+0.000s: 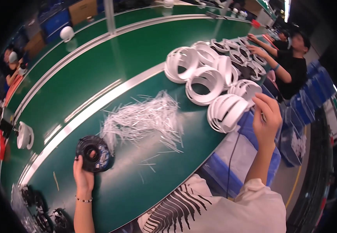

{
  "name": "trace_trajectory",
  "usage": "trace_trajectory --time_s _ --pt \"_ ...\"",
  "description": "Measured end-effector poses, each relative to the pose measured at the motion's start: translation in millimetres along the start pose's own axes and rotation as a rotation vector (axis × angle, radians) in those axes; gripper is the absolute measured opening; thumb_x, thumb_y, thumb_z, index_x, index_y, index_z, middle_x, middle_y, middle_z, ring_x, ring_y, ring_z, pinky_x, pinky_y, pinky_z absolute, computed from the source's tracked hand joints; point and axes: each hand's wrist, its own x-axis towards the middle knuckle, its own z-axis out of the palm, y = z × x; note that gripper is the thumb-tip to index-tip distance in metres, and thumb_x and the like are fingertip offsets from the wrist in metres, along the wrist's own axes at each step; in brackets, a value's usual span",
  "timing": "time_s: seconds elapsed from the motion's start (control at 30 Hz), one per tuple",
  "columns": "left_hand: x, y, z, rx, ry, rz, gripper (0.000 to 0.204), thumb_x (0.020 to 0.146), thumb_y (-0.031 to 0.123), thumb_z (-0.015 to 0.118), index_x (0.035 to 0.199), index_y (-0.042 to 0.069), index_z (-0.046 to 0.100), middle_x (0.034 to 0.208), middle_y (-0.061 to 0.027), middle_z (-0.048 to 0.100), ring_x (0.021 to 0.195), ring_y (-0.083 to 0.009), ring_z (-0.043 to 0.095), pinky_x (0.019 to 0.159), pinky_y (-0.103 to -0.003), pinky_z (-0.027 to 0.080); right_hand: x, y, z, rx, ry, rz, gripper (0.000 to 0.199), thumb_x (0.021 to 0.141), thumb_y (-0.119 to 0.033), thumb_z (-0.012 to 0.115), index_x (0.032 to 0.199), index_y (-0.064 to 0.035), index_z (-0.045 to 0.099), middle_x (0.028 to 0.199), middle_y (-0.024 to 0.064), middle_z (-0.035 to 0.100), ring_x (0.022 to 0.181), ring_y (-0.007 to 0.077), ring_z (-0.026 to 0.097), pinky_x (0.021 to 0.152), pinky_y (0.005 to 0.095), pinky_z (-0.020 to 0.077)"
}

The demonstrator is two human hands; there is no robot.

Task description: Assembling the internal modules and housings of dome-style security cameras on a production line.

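Note:
My left hand (83,174) grips a round black plastic housing (93,153) by its lower left edge. The housing has a hole in its middle and what looks like a small circuit board on its right side. Just beyond it lies a loose heap of thin white strips (143,118) on the green table. My right hand (267,118) is raised at the table's right edge, its fingers loosely bent and apart, with nothing visible in them. Beside its fingertips sits the nearest of several white ring-shaped shells (226,112); whether they touch it I cannot tell.
More black parts (42,211) lie at the lower left near clear plastic. A green conveyor belt (137,46) runs beyond the metal rail, carrying a white part (66,33). Blue bins (308,101) stand at right, near a co-worker in black (293,66). A blue-lined container (250,151) is below my right hand.

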Motion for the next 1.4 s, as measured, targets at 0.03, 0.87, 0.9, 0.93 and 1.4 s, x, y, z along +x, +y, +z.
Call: trace_trajectory --time_s 0.03,0.87,0.9,0.93,1.4 --pt "-1.0 -0.9 -0.1 -0.002 0.002 -0.009 0.031 0.088 0.019 0.039 0.112 0.0 0.042 0.111 -0.0108 0.05 0.101 -0.0201 0.05 0.088 -0.035 0.039 -2.6 12.6 -3.5 -0.058 -0.105 0.058 0.022 0.062 0.009 0.054 0.081 -0.0011 0.059 0.088 0.0109 0.058 0.079 0.0271 0.054 0.07 0.0335 0.0427" --pt "-13.1 -13.8 1.9 -0.12 0.041 0.206 0.034 0.083 -0.002 0.042 0.116 0.001 0.034 0.115 -0.0111 0.045 0.106 -0.0198 0.046 0.092 -0.036 0.037 -46.7 -181.1 68.9 0.761 -0.669 -0.007 0.004 0.068 -0.008 0.062 0.071 -0.0055 0.061 0.049 0.01 0.051 0.041 0.0239 0.05 0.041 0.0311 0.0379" --pt "-12.5 -12.8 3.5 -0.116 0.021 0.215 0.035 0.083 -0.001 0.043 0.116 0.002 0.034 0.114 -0.0102 0.046 0.105 -0.0187 0.046 0.091 -0.036 0.038 -51.1 -189.0 74.2 0.721 -0.776 -0.013 0.009 0.071 -0.011 0.06 0.065 -0.0046 0.057 0.049 0.0112 0.05 0.041 0.0258 0.05 0.04 0.0337 0.0375" --pt "-13.3 -11.2 6.3 -0.118 0.023 0.208 0.034 0.083 -0.001 0.043 0.116 0.002 0.034 0.114 -0.0099 0.046 0.105 -0.0185 0.046 0.091 -0.036 0.038 -54.3 -193.2 78.5 0.715 -0.831 -0.041 0.012 0.072 -0.012 0.059 0.063 -0.0044 0.056 0.048 0.0116 0.05 0.041 0.0265 0.05 0.04 0.0348 0.0373" --pt "-11.7 -7.7 3.7 -0.129 0.024 0.173 0.033 0.083 -0.001 0.041 0.116 0.002 0.035 0.115 -0.01 0.045 0.107 -0.0184 0.045 0.091 -0.035 0.038 -44.1 -247.1 73.2 0.748 -1.127 -0.629 0.097 0.044 -0.041 0.077 0.124 -0.0068 0.033 0.13 0.0227 0.022 0.115 0.0409 0.027 0.087 0.0582 0.0243"
